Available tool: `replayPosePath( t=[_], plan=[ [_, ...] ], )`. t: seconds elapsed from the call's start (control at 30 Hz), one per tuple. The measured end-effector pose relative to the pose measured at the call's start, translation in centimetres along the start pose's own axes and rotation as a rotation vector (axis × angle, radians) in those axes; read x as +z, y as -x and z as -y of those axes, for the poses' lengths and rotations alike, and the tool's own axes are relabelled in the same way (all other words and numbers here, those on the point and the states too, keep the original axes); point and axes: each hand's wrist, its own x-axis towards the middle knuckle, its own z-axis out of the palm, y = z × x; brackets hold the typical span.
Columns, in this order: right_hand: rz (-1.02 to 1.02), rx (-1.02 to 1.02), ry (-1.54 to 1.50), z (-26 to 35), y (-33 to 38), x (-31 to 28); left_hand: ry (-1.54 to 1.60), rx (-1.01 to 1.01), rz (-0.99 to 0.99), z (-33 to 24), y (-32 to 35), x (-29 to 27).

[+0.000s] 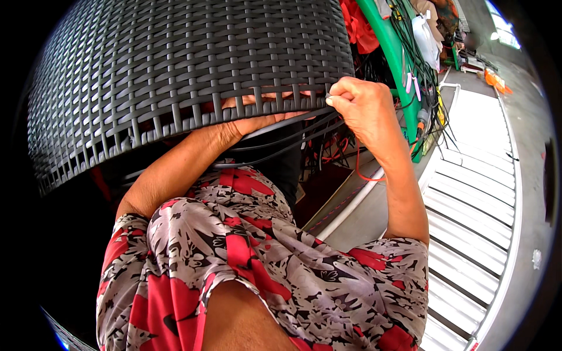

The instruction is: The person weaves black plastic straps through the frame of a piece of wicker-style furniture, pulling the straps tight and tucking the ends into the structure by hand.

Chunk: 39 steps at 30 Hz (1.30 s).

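A dark grey woven wicker panel [193, 52] fills the upper left, its lower rim curving across in front of me. My left hand [256, 123] reaches behind that rim. Its fingers show in part through the gaps in the weave, stretched out toward the right; the weave hides the rest. At the right end of the rim, my right hand [366, 108] is closed in a pinch, thumb and forefinger on a wicker strand at the edge. Loose dark strands [281, 151] trail below the rim, between my two forearms.
Right of the panel stands a green frame [386, 41] hung with many dark strands, beside a red cloth or bag [358, 29]. A white slatted rack [468, 216] lies along the right on the grey floor [535, 175]. Orange material [497, 81] lies farther back.
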Motion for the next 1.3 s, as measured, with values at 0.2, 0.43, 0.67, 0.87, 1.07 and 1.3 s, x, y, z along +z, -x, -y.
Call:
replayPosePath(
  t=[0.2,0.43,0.67,0.87,1.07,1.3],
  plan=[
    [0.11,-0.069,0.167,1.2,-2.0,0.1,0.055,-0.007,-0.012,0.3,0.3,0.0],
    [-0.003,-0.075,0.03,1.0,-1.4,1.0,0.175,-0.016,-0.047,0.1,0.9,-0.3],
    [-0.109,-0.25,-0.014,0.6,0.2,1.8,0.359,-0.059,-0.061,-0.6,1.4,-0.8],
    [-0.023,-0.331,-0.076,-0.2,-0.6,2.2,0.129,0.005,-0.127,0.2,1.8,0.5],
    [-0.006,-0.391,0.027,-0.1,-1.3,2.0,-0.113,0.041,-0.193,0.9,1.2,2.0],
    [0.037,0.003,-0.294,3.1,-1.2,1.4,-0.199,0.012,0.037,-0.2,1.8,0.4]
  ],
)
